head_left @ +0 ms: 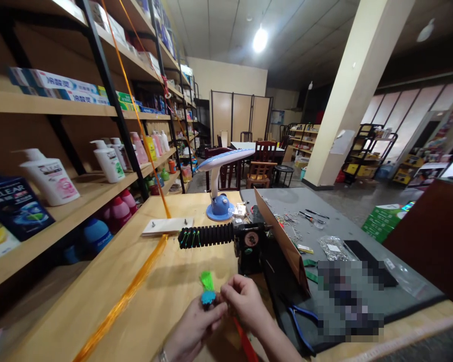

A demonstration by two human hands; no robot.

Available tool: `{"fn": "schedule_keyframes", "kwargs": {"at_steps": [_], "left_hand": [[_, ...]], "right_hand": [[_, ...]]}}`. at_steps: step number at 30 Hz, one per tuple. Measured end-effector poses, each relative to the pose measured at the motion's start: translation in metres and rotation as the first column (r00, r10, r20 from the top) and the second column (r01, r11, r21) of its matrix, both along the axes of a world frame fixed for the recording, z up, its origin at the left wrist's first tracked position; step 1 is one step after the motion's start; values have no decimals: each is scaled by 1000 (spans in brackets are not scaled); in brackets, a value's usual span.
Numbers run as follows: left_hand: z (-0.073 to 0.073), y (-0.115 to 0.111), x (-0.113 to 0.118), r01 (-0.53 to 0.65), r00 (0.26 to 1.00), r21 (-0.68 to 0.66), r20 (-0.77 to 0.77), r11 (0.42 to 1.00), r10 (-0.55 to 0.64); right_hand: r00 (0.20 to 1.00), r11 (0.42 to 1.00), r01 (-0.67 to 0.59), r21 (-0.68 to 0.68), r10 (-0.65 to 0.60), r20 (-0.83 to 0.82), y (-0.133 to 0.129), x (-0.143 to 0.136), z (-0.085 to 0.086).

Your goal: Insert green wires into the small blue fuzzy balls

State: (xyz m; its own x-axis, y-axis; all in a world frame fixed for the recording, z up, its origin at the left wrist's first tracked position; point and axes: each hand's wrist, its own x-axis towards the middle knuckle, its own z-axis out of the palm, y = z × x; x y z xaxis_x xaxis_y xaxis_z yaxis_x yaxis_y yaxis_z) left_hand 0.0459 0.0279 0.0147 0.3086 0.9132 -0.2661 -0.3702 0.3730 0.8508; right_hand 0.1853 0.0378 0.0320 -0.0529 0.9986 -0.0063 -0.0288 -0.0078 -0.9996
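Observation:
My left hand (pixel 196 326) is closed around a small dark piece with a bright blue scalloped top (pixel 208 297). A flat bright green tuft (pixel 207 279) sticks up behind the blue top. My right hand (pixel 245 300) is just to the right, thumb and forefinger pinched together. Whatever lies in that pinch is too small to make out. Beyond both hands, a black ribbed roll (pixel 207 236) with several green-threaded bits on it extends left from a black machine (pixel 249 241). A red strip (pixel 245 339) hangs below my right hand.
Orange strands (pixel 128 291) run across the wooden table under a white plate (pixel 162 226). A blue and white lamp (pixel 219 208) stands behind. An upright brown board (pixel 283 236), blue-handled pliers (pixel 302 327) and a bag of small metal parts (pixel 332 248) are to the right. Shelves with bottles line the left.

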Motion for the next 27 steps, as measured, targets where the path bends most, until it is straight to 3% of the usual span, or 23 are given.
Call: {"fn": "schedule_keyframes", "kwargs": {"at_steps": [8, 10, 11, 12, 14, 19, 22, 25, 27], "left_hand": [[16, 5, 2, 11, 997, -57, 83, 998, -6], [17, 8, 1, -19, 994, -82, 105, 996, 28], [16, 9, 1, -32, 992, -94, 120, 995, 44], [14, 11, 1, -44, 989, -105, 137, 994, 58], [10, 14, 2, -65, 982, -125, 170, 990, 86], [-1, 22, 6, -116, 962, -216, 217, 970, 163], [-1, 27, 8, -129, 941, -273, 269, 953, 204], [3, 32, 10, -142, 932, -294, 281, 945, 227], [7, 34, 12, -150, 928, -297, 286, 943, 238]], "right_hand": [[993, 999, 24, 37, -28, 115, 7, 13, -1], [951, 994, 51, 93, -77, 300, 7, 28, 1], [834, 985, 48, 163, -129, 536, 6, 37, 2], [637, 979, 25, 202, -171, 752, 6, 45, 2], [474, 980, 14, 200, -182, 862, 4, 59, 1], [290, 992, 30, 119, -123, 949, 3, 63, -8], [276, 989, 72, 132, -147, 950, 8, 59, -13], [315, 982, 93, 163, -185, 931, 13, 57, -16], [414, 974, 109, 199, -227, 881, 15, 55, -20]]}}
